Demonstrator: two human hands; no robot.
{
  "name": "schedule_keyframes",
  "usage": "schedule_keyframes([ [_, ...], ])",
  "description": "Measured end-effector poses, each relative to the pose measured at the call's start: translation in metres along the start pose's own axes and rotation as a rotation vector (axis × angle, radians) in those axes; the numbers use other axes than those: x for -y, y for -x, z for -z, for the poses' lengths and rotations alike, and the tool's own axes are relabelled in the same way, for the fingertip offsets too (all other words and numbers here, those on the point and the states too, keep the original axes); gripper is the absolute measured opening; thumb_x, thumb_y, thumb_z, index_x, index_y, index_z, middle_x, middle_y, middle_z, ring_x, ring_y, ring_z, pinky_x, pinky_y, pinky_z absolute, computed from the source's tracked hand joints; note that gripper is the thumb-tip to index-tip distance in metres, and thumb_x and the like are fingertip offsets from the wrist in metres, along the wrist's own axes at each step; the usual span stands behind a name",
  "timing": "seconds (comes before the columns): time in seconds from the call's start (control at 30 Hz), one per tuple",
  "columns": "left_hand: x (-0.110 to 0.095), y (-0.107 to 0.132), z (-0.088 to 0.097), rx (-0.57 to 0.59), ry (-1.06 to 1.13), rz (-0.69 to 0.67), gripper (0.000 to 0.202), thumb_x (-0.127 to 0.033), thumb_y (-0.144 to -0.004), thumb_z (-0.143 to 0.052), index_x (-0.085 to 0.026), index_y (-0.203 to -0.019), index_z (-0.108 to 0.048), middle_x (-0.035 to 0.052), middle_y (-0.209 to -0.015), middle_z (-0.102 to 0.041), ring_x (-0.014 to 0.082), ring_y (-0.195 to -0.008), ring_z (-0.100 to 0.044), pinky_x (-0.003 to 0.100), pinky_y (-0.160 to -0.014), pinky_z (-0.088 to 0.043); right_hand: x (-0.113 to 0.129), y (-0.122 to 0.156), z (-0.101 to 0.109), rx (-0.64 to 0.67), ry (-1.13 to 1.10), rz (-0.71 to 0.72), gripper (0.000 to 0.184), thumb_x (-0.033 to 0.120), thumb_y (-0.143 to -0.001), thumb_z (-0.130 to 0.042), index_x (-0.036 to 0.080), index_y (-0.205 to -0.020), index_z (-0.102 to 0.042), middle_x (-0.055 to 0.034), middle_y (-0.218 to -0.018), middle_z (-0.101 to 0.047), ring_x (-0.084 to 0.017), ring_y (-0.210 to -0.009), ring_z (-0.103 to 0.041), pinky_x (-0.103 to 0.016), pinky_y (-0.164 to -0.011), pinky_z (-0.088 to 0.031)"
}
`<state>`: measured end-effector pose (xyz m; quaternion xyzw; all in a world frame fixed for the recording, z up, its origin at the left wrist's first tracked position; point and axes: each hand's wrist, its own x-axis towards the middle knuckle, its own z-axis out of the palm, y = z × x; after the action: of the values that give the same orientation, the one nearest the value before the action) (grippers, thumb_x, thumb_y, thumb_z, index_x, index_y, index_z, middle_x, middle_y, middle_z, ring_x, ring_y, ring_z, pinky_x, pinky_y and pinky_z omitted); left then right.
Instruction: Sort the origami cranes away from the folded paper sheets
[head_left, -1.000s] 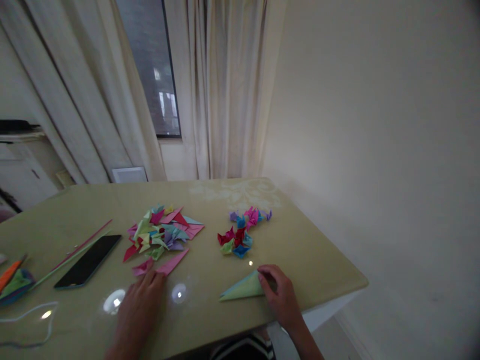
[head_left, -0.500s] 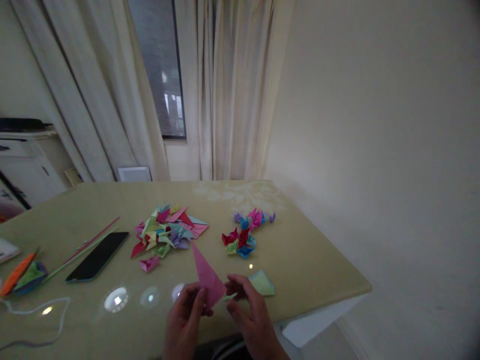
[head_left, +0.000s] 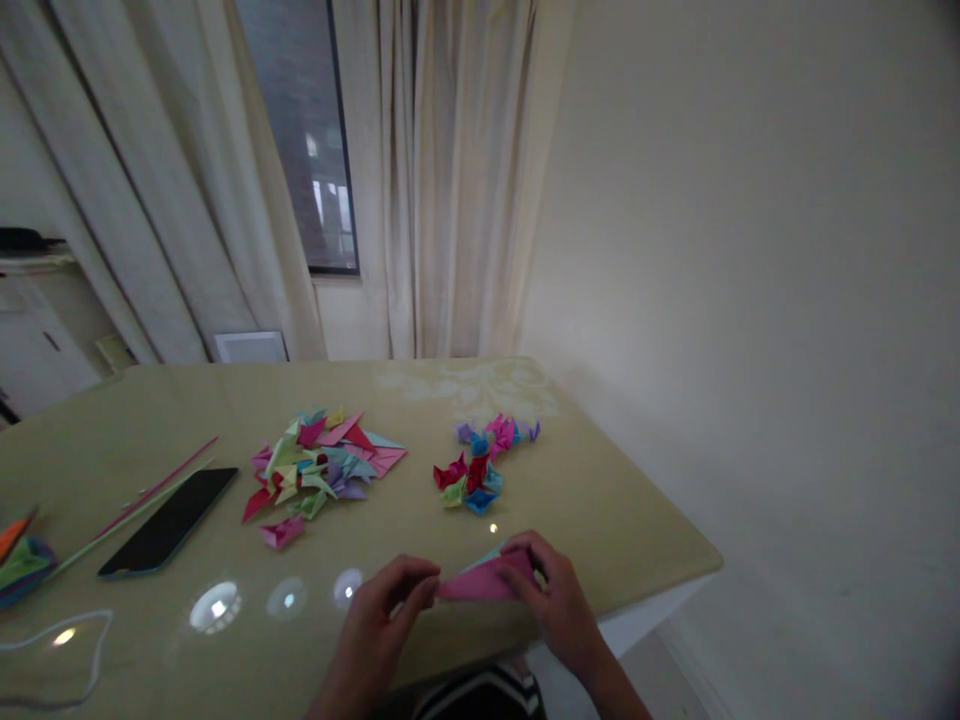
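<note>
Pink paper [head_left: 486, 581]: I see it low at the counter [head_left: 622, 520] near edge, right of centre
Left hand [head_left: 386, 605]: fingers pinched on its left tip
Right hand [head_left: 559, 600]: fingers closed over its right end

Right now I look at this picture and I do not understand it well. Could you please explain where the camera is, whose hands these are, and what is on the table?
There is no machine here: a person works with two bare hands. The single picture comes from a camera worn on the person's head, looking forward and down, so the left hand and the right hand enter from the bottom edge. Their fingers pinch a folded pink paper between them, low over the table. Further away lie a large pile of coloured folded papers, a smaller pile, one loose pink piece, a dark phone and thin sticks. Behind the table are curtains and a window.
</note>
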<state>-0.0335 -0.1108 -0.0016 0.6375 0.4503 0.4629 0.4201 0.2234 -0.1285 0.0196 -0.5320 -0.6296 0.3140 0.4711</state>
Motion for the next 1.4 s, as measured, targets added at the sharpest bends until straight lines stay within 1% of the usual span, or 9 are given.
schedule_keyframes([
  [0.17, 0.017, -0.003, -0.028, 0.081, -0.240, -0.155, 0.019, -0.042, -0.097, -0.068, -0.027, -0.094, -0.079, 0.0066, -0.092, -0.076, 0.0230, -0.086, -0.072, 0.032, -0.078, -0.058, -0.016, -0.015, 0.005, 0.036, 0.127, 0.029, 0.016, 0.036, -0.093, -0.074, 0.021, -0.096, -0.075, -0.0030, -0.088, -0.076, -0.022, -0.083, -0.070, -0.029, -0.078, -0.053],
  [0.33, 0.024, -0.022, -0.014, 0.120, -0.573, -0.187, 0.021, -0.034, -0.102, -0.060, -0.026, -0.094, -0.078, 0.0073, -0.096, -0.075, 0.0250, -0.095, -0.070, 0.037, -0.087, -0.055, -0.040, -0.010, -0.003, -0.048, 0.243, 0.136, 0.024, 0.019, -0.085, -0.075, 0.025, -0.108, -0.077, -0.0075, -0.109, -0.074, -0.027, -0.106, -0.070, -0.037, -0.096, -0.056],
  [0.43, 0.019, -0.061, 0.010, 0.072, -0.801, -0.160, 0.028, -0.029, -0.106, -0.050, -0.023, -0.103, -0.077, 0.0088, -0.106, -0.076, 0.0240, -0.104, -0.070, 0.036, -0.093, -0.055, -0.050, -0.006, -0.006, -0.147, 0.299, 0.204, 0.032, 0.017, -0.085, -0.074, 0.027, -0.115, -0.077, -0.0095, -0.116, -0.071, -0.029, -0.113, -0.068, -0.041, -0.102, -0.056],
  [0.53, 0.015, -0.111, 0.031, 0.045, -1.162, -0.098, 0.036, -0.016, -0.104, -0.045, -0.019, -0.130, -0.070, 0.0125, -0.131, -0.072, 0.0240, -0.123, -0.066, 0.037, -0.105, -0.051, -0.052, -0.005, -0.007, -0.168, 0.324, 0.237, 0.027, 0.018, -0.087, -0.073, 0.028, -0.113, -0.076, -0.0094, -0.116, -0.070, -0.029, -0.112, -0.068, -0.040, -0.100, -0.057],
  [0.63, 0.018, -0.155, 0.044, 0.010, -1.274, -0.060, 0.045, -0.011, -0.101, -0.043, -0.012, -0.143, -0.061, 0.0232, -0.151, -0.058, 0.0318, -0.139, -0.057, 0.048, -0.113, -0.046, -0.051, -0.004, -0.006, -0.163, 0.338, 0.259, 0.025, 0.018, -0.088, -0.073, 0.029, -0.110, -0.076, -0.0083, -0.114, -0.070, -0.028, -0.110, -0.069, -0.039, -0.098, -0.058],
  [0.73, 0.024, -0.183, 0.049, 0.009, -1.316, -0.008, 0.041, -0.019, -0.104, -0.043, -0.005, -0.136, -0.064, 0.0325, -0.145, -0.059, 0.0411, -0.137, -0.058, 0.056, -0.107, -0.048, -0.053, -0.003, -0.006, -0.169, 0.334, 0.277, 0.025, 0.016, -0.087, -0.071, 0.029, -0.109, -0.076, -0.0084, -0.112, -0.071, -0.028, -0.107, -0.070, -0.038, -0.097, -0.059],
  [0.87, 0.029, -0.200, 0.047, 0.088, -1.341, 0.047, 0.035, -0.015, -0.102, -0.044, -0.006, -0.108, -0.076, 0.0270, -0.102, -0.077, 0.0401, -0.105, -0.075, 0.051, -0.092, -0.055, -0.062, -0.005, -0.007, -0.164, 0.282, 0.298, 0.019, 0.020, -0.087, -0.070, 0.026, -0.104, -0.075, -0.0097, -0.107, -0.072, -0.027, -0.102, -0.070, -0.036, -0.090, -0.061],
  [1.07, 0.025, -0.203, 0.055, 0.101, -1.329, 0.016, 0.031, -0.007, -0.097, -0.047, -0.012, -0.098, -0.078, 0.0218, -0.103, -0.079, 0.0337, -0.106, -0.075, 0.043, -0.094, -0.053, -0.061, -0.007, -0.004, -0.142, 0.224, 0.241, 0.016, 0.025, -0.090, -0.069, 0.026, -0.104, -0.076, -0.0097, -0.108, -0.072, -0.026, -0.104, -0.071, -0.034, -0.091, -0.060],
  [1.4, -0.018, -0.191, 0.098, -0.298, -1.073, -0.020, 0.035, -0.042, -0.105, -0.042, -0.020, -0.103, -0.068, 0.0103, -0.096, -0.079, 0.0265, -0.093, -0.075, 0.032, -0.077, -0.050, -0.061, -0.009, -0.003, -0.184, 0.205, 0.247, 0.013, 0.034, -0.092, -0.072, 0.026, -0.101, -0.077, -0.0089, -0.106, -0.073, -0.025, -0.098, -0.073, -0.029, -0.081, -0.061],
])
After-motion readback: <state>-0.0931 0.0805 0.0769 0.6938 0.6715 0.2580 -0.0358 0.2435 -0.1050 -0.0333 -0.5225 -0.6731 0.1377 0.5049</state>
